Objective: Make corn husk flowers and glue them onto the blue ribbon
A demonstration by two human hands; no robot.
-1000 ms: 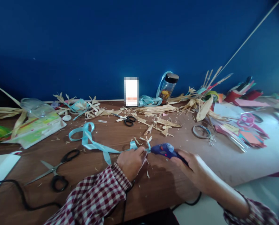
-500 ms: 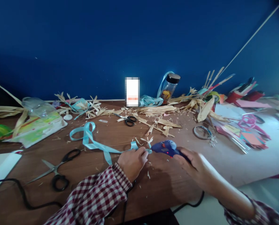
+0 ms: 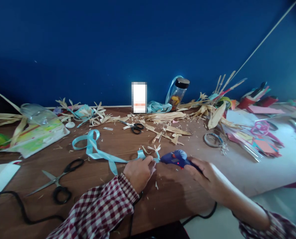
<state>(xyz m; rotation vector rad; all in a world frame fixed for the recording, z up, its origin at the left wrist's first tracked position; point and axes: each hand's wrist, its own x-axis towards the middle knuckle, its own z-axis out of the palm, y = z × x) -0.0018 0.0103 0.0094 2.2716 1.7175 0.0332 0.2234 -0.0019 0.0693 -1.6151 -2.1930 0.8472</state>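
"Head view: landmark?"

"One blue glue gun (image 3: 174,157), red light showing; long axis crosswise, nozzle leftward, handle rightward."

"Right hand (image 3: 204,173)?"

"At the gun's handle end, fingers wrapped round it."

"Left hand (image 3: 138,171)?"

"Just left of the gun's nozzle, thumb and fingers pinching the light-blue ribbon (image 3: 97,153) (nozzle touching ribbon or only beside it: one cannot tell)."

"Ribbon's lie?"

"Long axis running leftward from the nozzle, past the left hand, the nearer one, into loose loops."

"Remainder?"

"Pale husk flower (image 3: 155,149), just beyond the nozzle. Large scissors (image 3: 56,180), blades apart, well left of the gun. Black-capped bottle (image 3: 180,91), well beyond it."
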